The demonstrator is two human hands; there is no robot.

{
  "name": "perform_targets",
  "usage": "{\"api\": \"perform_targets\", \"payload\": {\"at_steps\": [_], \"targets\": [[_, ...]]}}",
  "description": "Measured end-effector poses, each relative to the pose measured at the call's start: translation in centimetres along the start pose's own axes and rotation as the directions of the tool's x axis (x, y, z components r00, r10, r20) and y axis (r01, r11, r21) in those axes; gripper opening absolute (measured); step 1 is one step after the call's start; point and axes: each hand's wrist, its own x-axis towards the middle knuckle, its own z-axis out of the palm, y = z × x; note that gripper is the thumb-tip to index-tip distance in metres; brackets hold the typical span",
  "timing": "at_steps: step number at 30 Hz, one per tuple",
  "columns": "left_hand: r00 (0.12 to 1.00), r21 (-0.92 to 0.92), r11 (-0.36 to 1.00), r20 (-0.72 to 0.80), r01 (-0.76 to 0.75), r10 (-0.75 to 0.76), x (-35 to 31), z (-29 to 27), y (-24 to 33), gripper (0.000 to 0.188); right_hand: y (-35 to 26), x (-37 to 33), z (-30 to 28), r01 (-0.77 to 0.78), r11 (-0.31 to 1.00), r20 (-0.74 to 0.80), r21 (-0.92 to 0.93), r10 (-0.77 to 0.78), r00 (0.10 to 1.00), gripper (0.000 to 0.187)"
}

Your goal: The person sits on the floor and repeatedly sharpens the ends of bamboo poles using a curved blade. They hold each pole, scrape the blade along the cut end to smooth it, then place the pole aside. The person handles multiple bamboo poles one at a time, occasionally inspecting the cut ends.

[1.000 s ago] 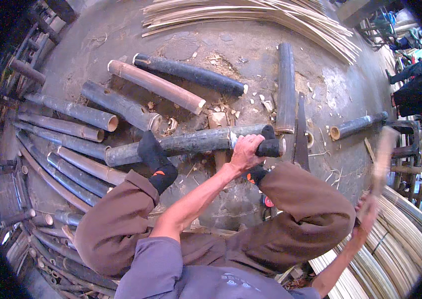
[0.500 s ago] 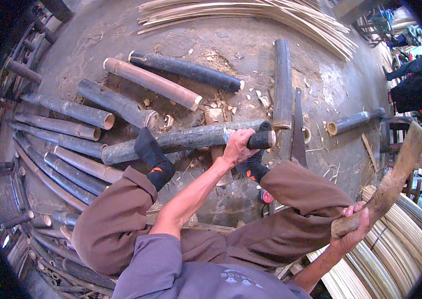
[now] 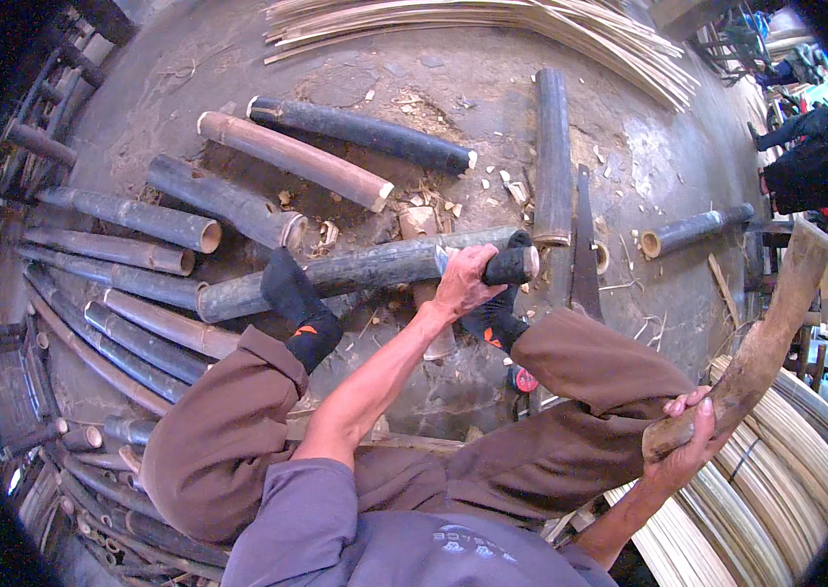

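Note:
My left hand (image 3: 463,281) is closed round the thick, black-wrapped handle (image 3: 512,265) of a knife. A sliver of its shiny blade (image 3: 441,260) shows beside my fingers, against a dark bamboo pole (image 3: 365,269); how deep it sits is hidden. The pole lies crosswise before me, propped near its right part on a short bamboo piece (image 3: 421,223). My left foot, in a black sock (image 3: 289,293), presses on the pole; my other foot is beneath my left hand. Raised off to the right, my right hand (image 3: 693,435) grips the lower end of a curved wooden club (image 3: 766,362).
Cut bamboo lengths (image 3: 296,161) lie ahead and to the left. A saw (image 3: 585,245) rests right of the pole, near an upright-lying bamboo tube (image 3: 553,157). Bundled split strips (image 3: 776,470) flank my right side; more strips (image 3: 472,15) lie far ahead. Chips litter the floor.
The club in my right hand has shifted slightly left. My left hand keeps its grip on the knife, and the bamboo pole has stayed put under my foot.

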Motion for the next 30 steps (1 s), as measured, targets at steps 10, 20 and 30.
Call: {"api": "perform_targets", "payload": {"at_steps": [10, 20, 30], "targets": [[0.986, -0.044, 0.991, 0.110, 0.129, -0.124, 1.6, -0.5, 0.4, 0.047, 12.3, -2.2, 5.8, 0.117, 0.957, -0.082, -0.266, -0.143, 0.986, 0.046], [0.993, 0.033, 0.994, 0.059, 0.104, -0.105, -0.2, -0.6, -1.5, 0.048, 7.6, 3.9, 5.3, 0.091, 0.981, -0.150, 0.171, -0.065, 0.987, 0.076], [0.992, 0.080, 0.992, 0.069, 0.098, -0.103, -1.1, -0.3, -3.2, 0.046, 17.8, -4.0, 6.6, -0.088, 0.880, 0.146, -0.466, 0.174, 0.974, 0.074]]}}
